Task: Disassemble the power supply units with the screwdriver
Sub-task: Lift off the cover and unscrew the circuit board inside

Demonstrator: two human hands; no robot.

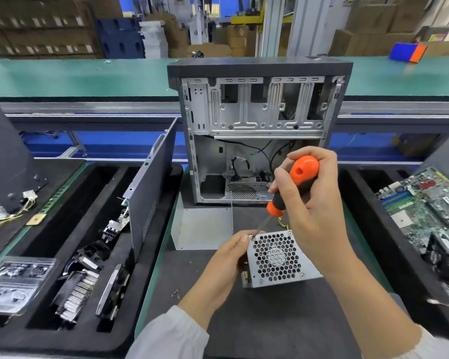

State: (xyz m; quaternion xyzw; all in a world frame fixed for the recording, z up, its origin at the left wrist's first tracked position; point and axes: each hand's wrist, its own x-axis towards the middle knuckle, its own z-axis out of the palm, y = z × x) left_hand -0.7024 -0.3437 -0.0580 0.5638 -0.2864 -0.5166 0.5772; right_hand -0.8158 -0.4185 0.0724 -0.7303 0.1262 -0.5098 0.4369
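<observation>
A silver power supply unit (278, 260) with a honeycomb fan grille lies on the black mat in front of me. My left hand (226, 257) grips its left side, thumb near the top-left corner. My right hand (309, 203) holds an orange and black screwdriver (294, 182) by the handle. The tip sits on a screw at the grille's top-left corner (252, 238). A second power supply with a round grille (244, 191) sits inside the open computer case (257, 130) behind.
A flat grey metal cover (202, 229) lies between the case and the unit. Loose screws (176, 294) lie on the mat. A foam tray at the left (70, 229) holds a side panel, fans and heatsinks. Circuit boards (430, 206) fill the tray at the right.
</observation>
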